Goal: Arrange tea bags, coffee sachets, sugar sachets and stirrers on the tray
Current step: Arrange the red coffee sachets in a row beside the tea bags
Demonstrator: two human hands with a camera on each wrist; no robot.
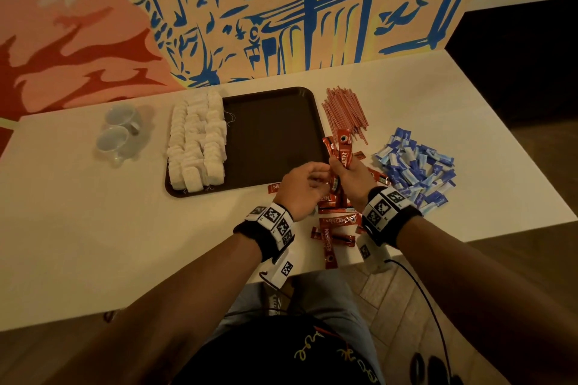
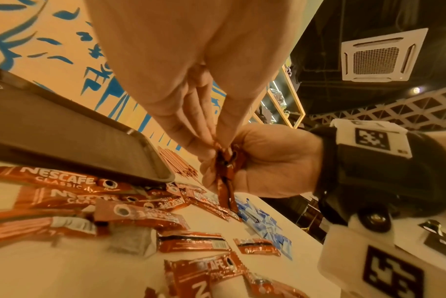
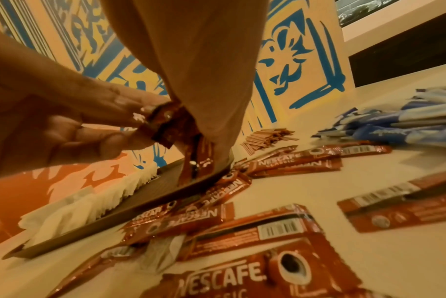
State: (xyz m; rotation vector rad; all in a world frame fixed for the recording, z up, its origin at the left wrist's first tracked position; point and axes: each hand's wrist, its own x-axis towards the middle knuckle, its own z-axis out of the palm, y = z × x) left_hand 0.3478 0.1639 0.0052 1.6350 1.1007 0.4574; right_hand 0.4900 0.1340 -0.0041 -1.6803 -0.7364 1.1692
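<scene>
A dark brown tray (image 1: 272,134) lies on the table, and rows of white tea bags (image 1: 197,144) fill its left part. Just off the tray's right front corner my right hand (image 1: 342,167) grips a bundle of red coffee sachets (image 1: 343,150) upright. My left hand (image 1: 323,180) meets it from the left and pinches the bundle's lower end (image 2: 225,171). More coffee sachets (image 1: 336,228) lie loose on the table under both hands. Red stirrers (image 1: 344,112) are heaped right of the tray. Blue sugar sachets (image 1: 416,169) are piled further right.
Two clear plastic cups (image 1: 119,131) stand on the table to the left of the tray. A painted wall panel (image 1: 250,9) closes the back of the table. The table's front edge (image 1: 187,300) runs close to my body.
</scene>
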